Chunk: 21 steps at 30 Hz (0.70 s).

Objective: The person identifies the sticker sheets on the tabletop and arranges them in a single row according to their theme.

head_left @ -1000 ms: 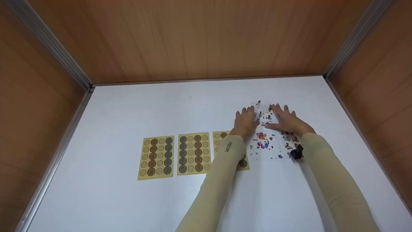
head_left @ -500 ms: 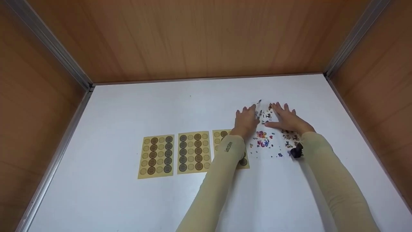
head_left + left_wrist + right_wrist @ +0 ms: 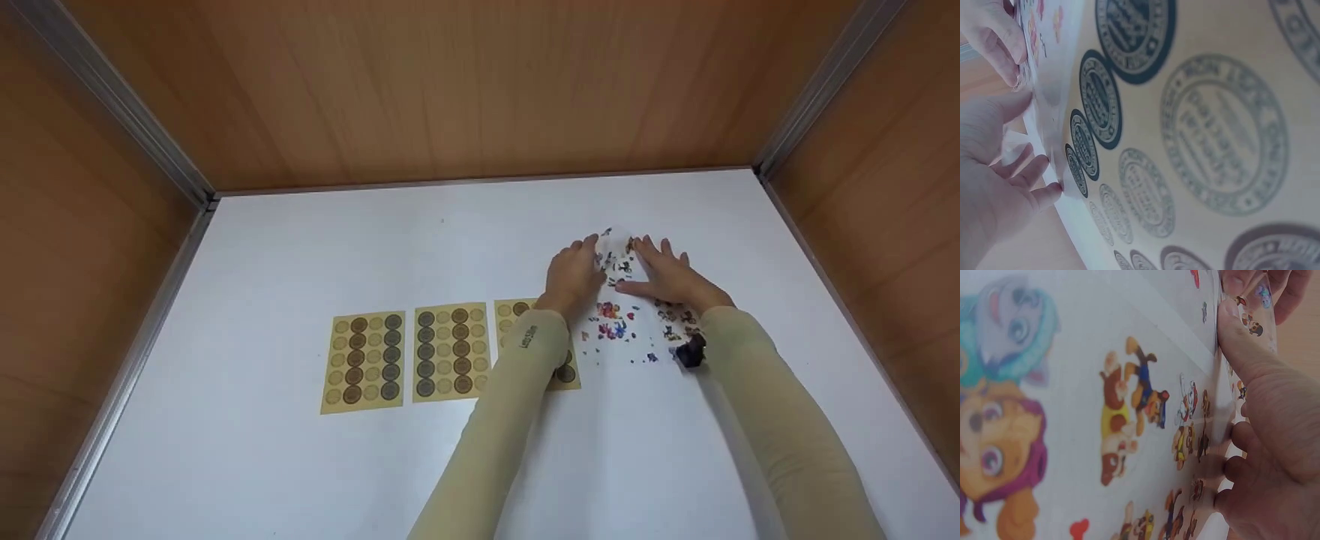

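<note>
A clear sticker sheet [image 3: 613, 330] printed with small colorful cartoon dogs lies at the right of the table. My left hand [image 3: 576, 276] is at its far left part. In the right wrist view, the left thumb and fingers pinch a raised clear edge [image 3: 1264, 312] of sticker sheet. The right hand [image 3: 667, 279] has its fingers spread, the thumb pointing left over the stickers. Up close, the right thumb [image 3: 1241, 343] touches the sheet beside the raised part. Whether there is one clear sheet or more, I cannot tell.
Several yellow-brown sheets of round seal stickers stand in a row left of the hands: one at the left [image 3: 364, 362], one in the middle [image 3: 452, 351], one [image 3: 508, 308] partly under the left sleeve. Wooden panels [image 3: 480, 90] border the white table.
The far edge of clear sticker sheet between the hands has lifted a little. My left hand has shifted slightly away from the body, its fingers drawing in. The right hand stays nearly still.
</note>
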Tool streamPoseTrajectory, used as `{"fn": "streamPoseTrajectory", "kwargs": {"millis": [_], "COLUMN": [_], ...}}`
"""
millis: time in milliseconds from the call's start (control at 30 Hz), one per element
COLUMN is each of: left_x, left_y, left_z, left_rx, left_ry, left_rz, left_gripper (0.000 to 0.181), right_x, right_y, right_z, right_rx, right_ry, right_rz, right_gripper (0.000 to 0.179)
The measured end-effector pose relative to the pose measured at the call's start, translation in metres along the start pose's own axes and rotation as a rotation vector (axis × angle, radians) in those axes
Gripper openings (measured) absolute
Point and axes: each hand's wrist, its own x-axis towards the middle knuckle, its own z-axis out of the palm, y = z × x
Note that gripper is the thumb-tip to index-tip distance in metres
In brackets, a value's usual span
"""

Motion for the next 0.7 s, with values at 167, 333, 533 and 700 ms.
{"fn": "streamPoseTrajectory", "kwargs": {"millis": [167,333,533,700], "left_x": [-0.001,-0.001,-0.001,0.0], "left_y": [0.002,0.003,0.006,0.008], "left_z": [-0.001,-0.003,-0.009,-0.014], "left_rx": [-0.085,-0.144,-0.251,-0.244], "left_ry": [0.008,0.038,0.067,0.09], "left_rz": [-0.02,-0.02,-0.006,0.007], "left_gripper": [0.064,0.059,0.06,0.063], "right_x": [0.001,0.001,0.0,-0.001], "right_y": [0.004,0.006,0.007,0.007], "right_z": [0.002,0.005,0.004,0.002], "right_rx": [0.012,0.011,0.045,0.069], "right_ry": [0.025,0.051,0.055,0.044], "right_rz": [-0.023,-0.025,-0.009,0.009], "right_gripper": [0.114,0.116,0.117,0.121]}}
